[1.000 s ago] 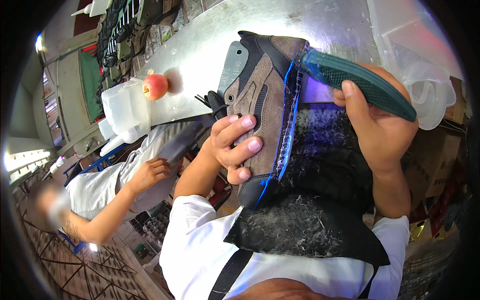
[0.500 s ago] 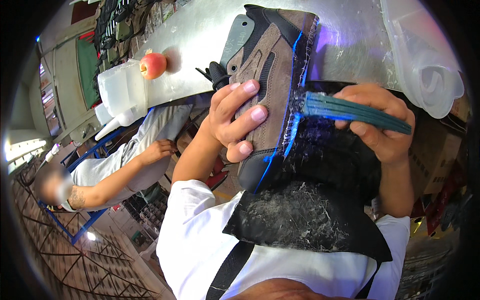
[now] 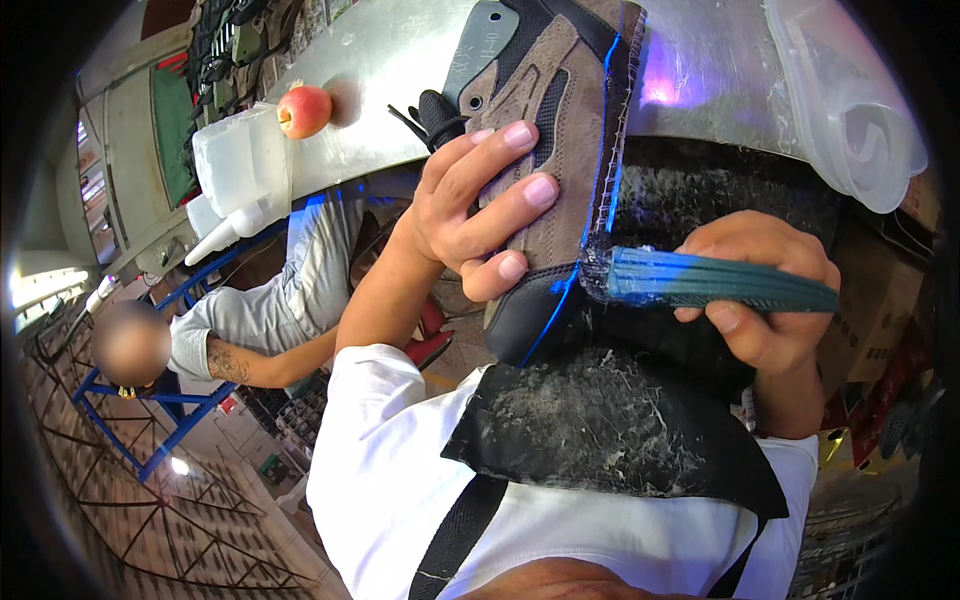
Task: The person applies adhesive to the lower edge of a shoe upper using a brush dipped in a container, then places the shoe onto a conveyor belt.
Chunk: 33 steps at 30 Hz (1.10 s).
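A brown and black shoe upper [image 3: 545,190] on a last lies tilted on its side across the table edge, toe toward me. My left hand [image 3: 475,215] is closed over it, fingers spread on the brown suede. A glowing blue line runs along its lower side, above a row of light stitches. My right hand [image 3: 765,275] grips a brush [image 3: 710,280] with a wide blue-green handle. Its dark tip meets the stitched edge near the black toe. Behind the fingers, a grey-green plate [image 3: 475,55] and a bundled black lace [image 3: 438,118] show at the shoe's opening.
A red apple [image 3: 305,112] sits on the metal table [image 3: 385,80], beside a translucent plastic container [image 3: 240,160]. Clear plastic tubs [image 3: 855,130] stand at the right. A smeared black apron [image 3: 610,430] covers my front. Another person [image 3: 250,345] is at the left.
The brush has moved along the stitched edge toward the toe, its tip coming nearer to me. In view, the shoe has shifted slightly up and right. The other person's arm has lowered.
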Motion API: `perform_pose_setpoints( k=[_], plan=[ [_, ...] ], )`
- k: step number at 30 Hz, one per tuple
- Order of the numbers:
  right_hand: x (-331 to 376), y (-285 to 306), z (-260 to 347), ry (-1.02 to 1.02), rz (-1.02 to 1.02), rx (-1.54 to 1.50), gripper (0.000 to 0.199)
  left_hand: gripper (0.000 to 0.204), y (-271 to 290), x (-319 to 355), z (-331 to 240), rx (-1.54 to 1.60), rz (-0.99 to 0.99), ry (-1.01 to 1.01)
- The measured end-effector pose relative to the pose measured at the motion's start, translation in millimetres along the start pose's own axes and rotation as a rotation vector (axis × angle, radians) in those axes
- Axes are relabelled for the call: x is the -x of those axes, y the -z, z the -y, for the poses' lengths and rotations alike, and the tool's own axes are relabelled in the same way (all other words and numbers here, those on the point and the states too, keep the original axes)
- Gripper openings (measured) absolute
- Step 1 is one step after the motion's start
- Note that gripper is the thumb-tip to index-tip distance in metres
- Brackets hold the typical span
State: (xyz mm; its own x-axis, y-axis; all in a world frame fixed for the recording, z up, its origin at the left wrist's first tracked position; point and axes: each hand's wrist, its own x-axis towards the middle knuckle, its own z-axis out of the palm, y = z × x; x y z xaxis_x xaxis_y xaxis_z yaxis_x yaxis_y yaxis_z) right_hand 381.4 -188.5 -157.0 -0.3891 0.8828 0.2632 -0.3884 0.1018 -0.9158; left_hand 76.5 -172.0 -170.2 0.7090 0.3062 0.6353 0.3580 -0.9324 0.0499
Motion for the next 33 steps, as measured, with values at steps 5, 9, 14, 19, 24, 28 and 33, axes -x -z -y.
perform_pose_setpoints(
  k=[5, 9, 14, 19, 24, 28, 33],
  plan=[
    [9.5, -6.9, 6.1, 0.157, -0.028, 0.187, 0.029, 0.043, -0.3, -12.5, -1.6, 0.001, -0.028, 0.007],
    [10.6, -6.5, 13.0, 0.254, 0.003, 0.299, 0.029, 0.039, 2.0, -22.3, -4.7, -0.008, -0.037, 0.039],
    [9.1, -9.1, 18.1, 0.285, -0.007, 0.326, 0.025, 0.034, 10.0, -39.7, -5.3, -0.021, 0.028, 0.091],
    [7.1, -12.8, 12.4, 0.341, -0.053, 0.338, 0.022, 0.031, 2.7, -38.8, 0.6, -0.078, -0.02, 0.083],
    [4.9, -8.5, 17.1, 0.329, 0.003, 0.3, 0.022, 0.035, -0.8, -44.6, 4.1, -0.102, -0.062, 0.067],
    [6.9, -7.1, 26.5, 0.304, 0.011, 0.313, 0.022, 0.033, 0.3, -57.1, 4.6, -0.123, -0.053, 0.088],
    [9.3, -5.6, 42.7, 0.292, 0.017, 0.311, 0.022, 0.031, 9.1, -70.9, 3.2, -0.14, 0.01, 0.119]
  ],
)
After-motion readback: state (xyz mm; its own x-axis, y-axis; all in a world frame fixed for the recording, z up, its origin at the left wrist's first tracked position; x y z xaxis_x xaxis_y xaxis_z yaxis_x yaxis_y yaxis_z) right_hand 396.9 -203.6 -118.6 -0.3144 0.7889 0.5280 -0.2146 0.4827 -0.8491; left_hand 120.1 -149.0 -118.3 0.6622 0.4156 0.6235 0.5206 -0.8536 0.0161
